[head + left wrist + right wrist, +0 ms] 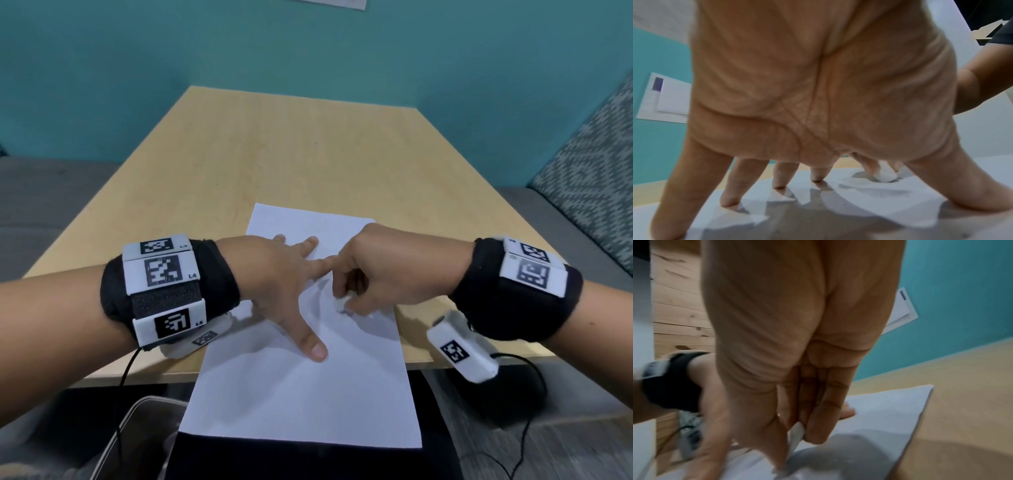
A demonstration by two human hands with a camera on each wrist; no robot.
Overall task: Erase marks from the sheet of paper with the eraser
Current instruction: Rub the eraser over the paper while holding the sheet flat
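Observation:
A white sheet of paper [301, 387] lies on the wooden table [274, 154], its near end hanging over the table's front edge. My left hand [284, 284] presses flat on the sheet with its fingers spread; the left wrist view shows those fingertips [729, 201] on the paper [838, 211]. My right hand [373, 270] pinches a small white eraser [342, 303] and holds it down on the sheet just right of my left hand. The eraser [885, 175] also shows in the left wrist view, and between my right fingers as a white edge [797, 433]. Faint grey marks lie near the eraser.
A teal wall [308, 51] stands behind the table. A patterned cushion [589, 164] sits at the right. A clear plastic bin [137, 442] is at the lower left, below the table edge. Cables [513, 445] hang from both wrist bands.

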